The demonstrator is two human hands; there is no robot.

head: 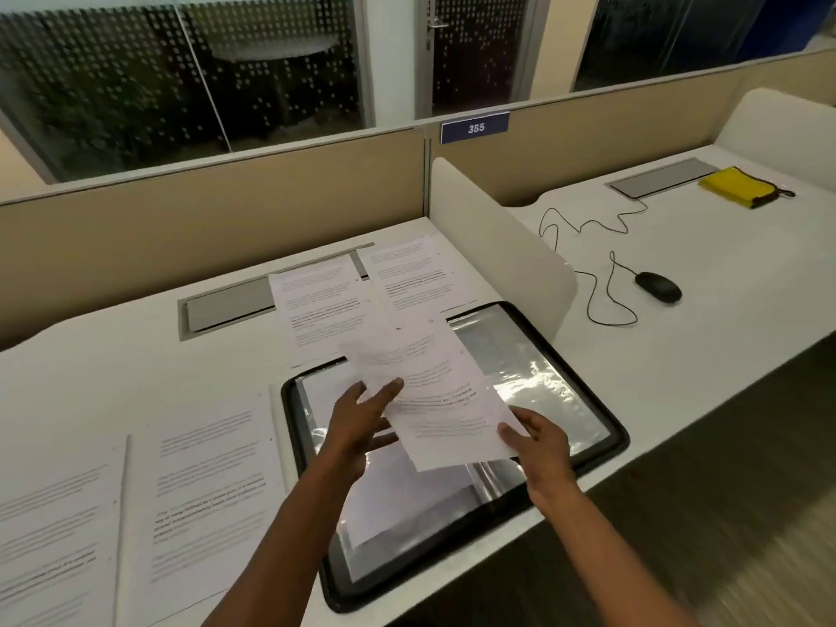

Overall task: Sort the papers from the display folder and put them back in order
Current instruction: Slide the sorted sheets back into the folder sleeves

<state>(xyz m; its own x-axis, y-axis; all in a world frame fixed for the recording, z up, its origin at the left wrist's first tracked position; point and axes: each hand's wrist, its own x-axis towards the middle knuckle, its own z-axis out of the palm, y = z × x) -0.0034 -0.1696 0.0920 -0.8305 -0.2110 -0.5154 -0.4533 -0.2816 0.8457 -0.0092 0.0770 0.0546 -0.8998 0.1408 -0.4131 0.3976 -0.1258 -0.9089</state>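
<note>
The right hand point(538, 445) pinches the near corner of a sheet of paper point(434, 391), thumb on top. The left hand point(362, 427) has its fingers spread and straight, and its fingertips touch the left edge of the same sheet. The sheet is blurry and is held up over the display folder point(601, 427). The folder lies open and flat on the white desk point(678, 355), with shiny clear pockets inside. Two more pages point(316, 300) lie just behind the folder. Other pages point(203, 491) lie to its left. On the next desk sit a black mouse point(658, 287) and a yellow cloth point(737, 186).
</note>
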